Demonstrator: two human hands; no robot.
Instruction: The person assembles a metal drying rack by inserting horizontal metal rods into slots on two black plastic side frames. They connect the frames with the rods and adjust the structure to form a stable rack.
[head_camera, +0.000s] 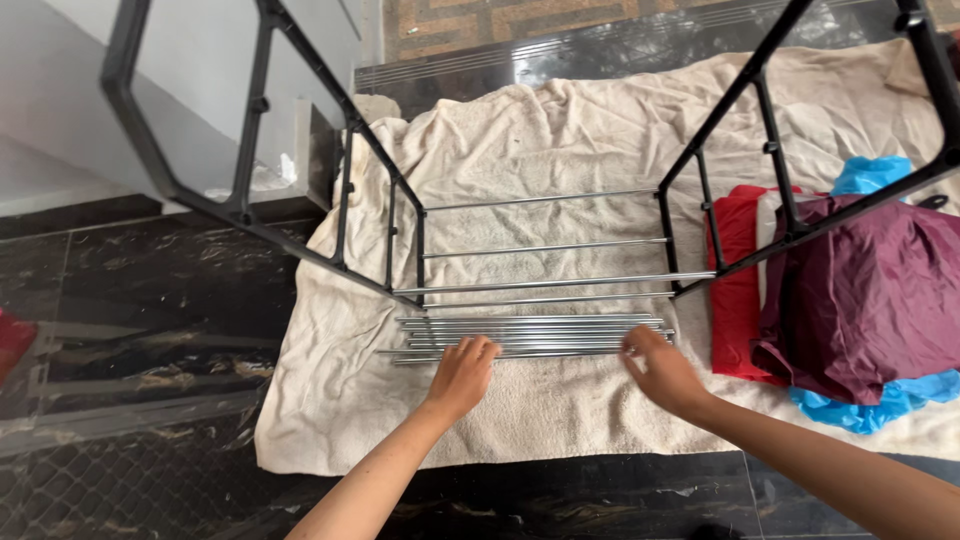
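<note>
Near the front edge of the cream towel (520, 140), both hands rest palm down on a bundle of loose metal rods (530, 336). The left hand (462, 374) lies with fingers apart, tips on the bundle's left end; the right hand (662, 372) has fingers close together, touching its right end, clamped on nothing. Just behind the bundle stands a black rack frame (400, 215) with four rods fitted across between its two sides. At the towel's right edge lie a maroon cloth (870, 290), a red cloth (737, 290) and a blue plastic bag (870, 172).
</note>
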